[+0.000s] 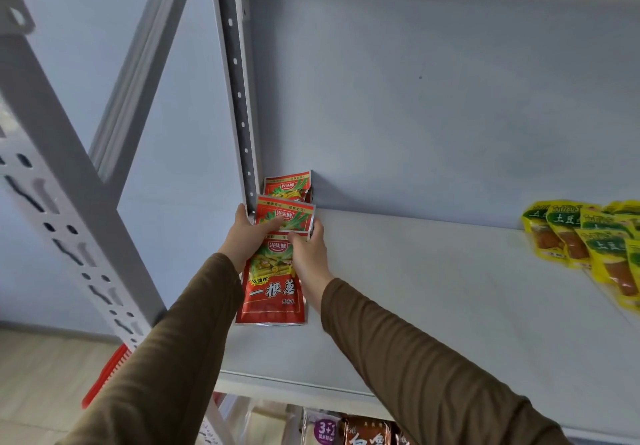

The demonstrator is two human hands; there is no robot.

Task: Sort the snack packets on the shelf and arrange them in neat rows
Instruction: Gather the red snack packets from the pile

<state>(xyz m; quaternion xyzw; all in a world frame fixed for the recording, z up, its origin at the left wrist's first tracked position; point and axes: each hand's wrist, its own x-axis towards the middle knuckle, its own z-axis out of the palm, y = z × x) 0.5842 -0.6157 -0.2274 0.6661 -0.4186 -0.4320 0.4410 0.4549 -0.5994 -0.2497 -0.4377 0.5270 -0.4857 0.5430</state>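
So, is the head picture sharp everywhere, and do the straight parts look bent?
Head view: red packets sharp with silver-edge glare; near upright at the left soft and blurred; shelf edges splay from wide-angle distortion; lighting even, shadows faint.

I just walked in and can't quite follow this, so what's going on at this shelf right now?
A person is lining up red snack packets in a row at the left end of a white shelf, running back toward the corner post. The left hand and right hand both grip the middle packet, which overlaps the front one. Another red packet leans at the back wall. A bunch of yellow packets lies loosely overlapped at the right end of the shelf.
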